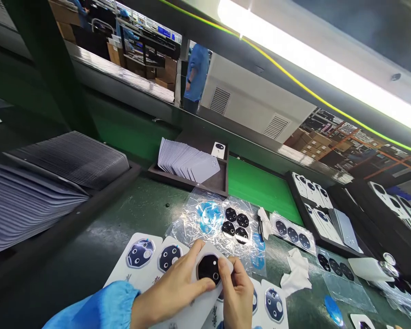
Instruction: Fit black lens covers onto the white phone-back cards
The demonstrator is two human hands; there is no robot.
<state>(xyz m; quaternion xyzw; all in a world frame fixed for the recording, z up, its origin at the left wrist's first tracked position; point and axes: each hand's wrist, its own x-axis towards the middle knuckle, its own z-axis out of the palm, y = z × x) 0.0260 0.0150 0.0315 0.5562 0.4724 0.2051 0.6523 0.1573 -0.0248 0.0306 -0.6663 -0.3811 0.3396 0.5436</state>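
Observation:
My left hand (173, 288) grips a white phone back cover (188, 315) by its left side, thumb lying by the black camera lens plate (208, 268) near its top. My right hand (238, 290) pinches the cover's upper right corner, with the thumb pressed on the edge of that lens plate. Beneath the held cover lie several more white back covers with dark lens plates, among them one at the left (140, 253) and one at the right (274, 304). My hands partly hide the middle ones.
Round black lens plates (241, 220) lie on clear plastic film beside crumpled blue film (208, 217). A white cloth (296, 274) and a pump bottle (370, 268) are to the right. Trays of stacked panels (68, 160) stand left, with a smaller tray (205, 185) behind. A person (197, 73) stands beyond.

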